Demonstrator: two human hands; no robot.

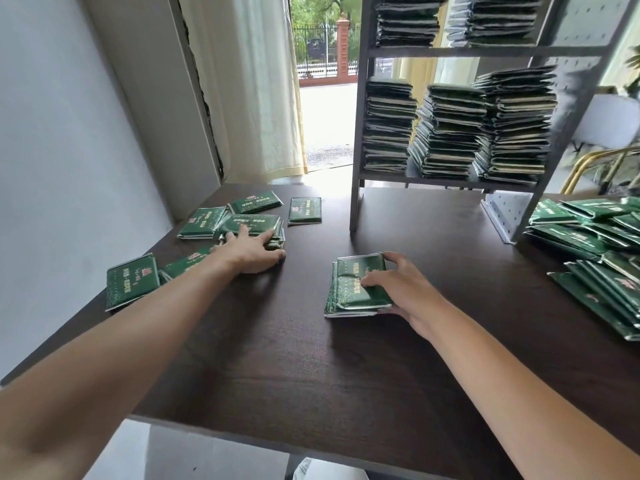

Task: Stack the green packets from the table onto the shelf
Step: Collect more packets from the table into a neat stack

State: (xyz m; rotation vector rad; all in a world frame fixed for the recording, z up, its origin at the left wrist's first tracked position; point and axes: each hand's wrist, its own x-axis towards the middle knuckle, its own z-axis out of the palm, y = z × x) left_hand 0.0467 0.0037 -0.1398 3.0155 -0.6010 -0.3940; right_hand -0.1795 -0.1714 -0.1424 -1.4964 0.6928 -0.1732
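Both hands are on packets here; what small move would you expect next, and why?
Probably the left hand drags its small stack of packets toward the pile under the right hand to merge them. The right hand's pile of green packets already sits squared up, facing the shelf.

Both bare forearms reach forward from the lower corners, the left stretched farther out than the right. Left hand [254, 252]: palm down, fingers curled over a small pile of packets [258, 226], thumb low at the near side. Right hand [403, 289]: fingers spread round the right edge of a second pile [358, 289], index laid flat on top.
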